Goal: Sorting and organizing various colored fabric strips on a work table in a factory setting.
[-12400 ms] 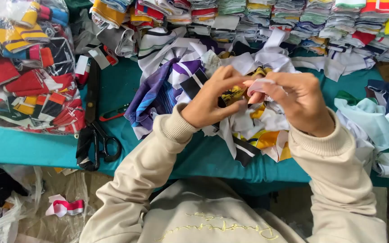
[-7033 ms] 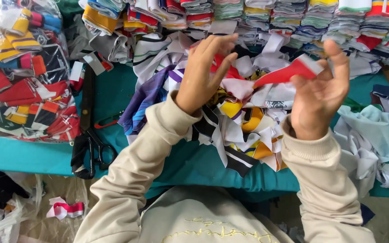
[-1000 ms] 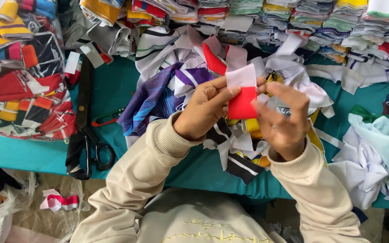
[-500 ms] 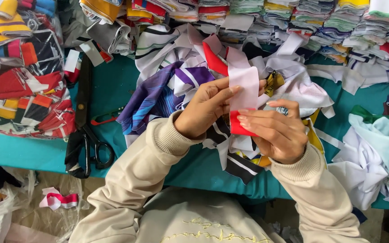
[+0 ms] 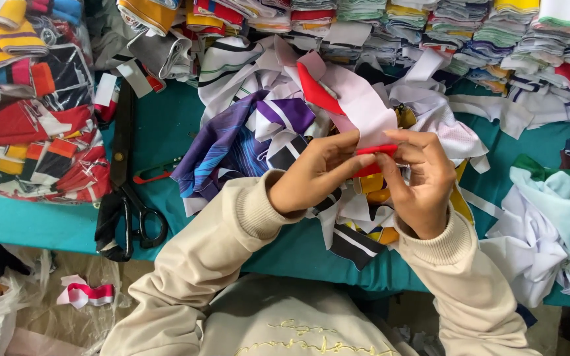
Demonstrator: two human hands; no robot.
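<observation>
Both hands meet over a heap of mixed cloth scraps [image 5: 258,125] on a teal table [image 5: 41,221]. My left hand [image 5: 315,173] pinches the lower edge of a small red and white cloth piece [image 5: 364,115], thumb and fingers closed on it. My right hand [image 5: 420,181] grips the same piece from the right, fingertips touching the red part. The white half of the piece stands up above my fingers. Purple, striped and yellow scraps lie beneath my hands.
Large black scissors [image 5: 126,204] lie on the table at left. A clear plastic bag of coloured cloth [image 5: 31,112] sits far left. Folded fabric stacks [image 5: 470,33] line the back edge. White and green scraps [image 5: 549,224] pile at right. A pink scrap [image 5: 87,295] lies on the floor.
The red and white piece has been folded further down; less red shows and my right hand has moved up over its lower edge.
</observation>
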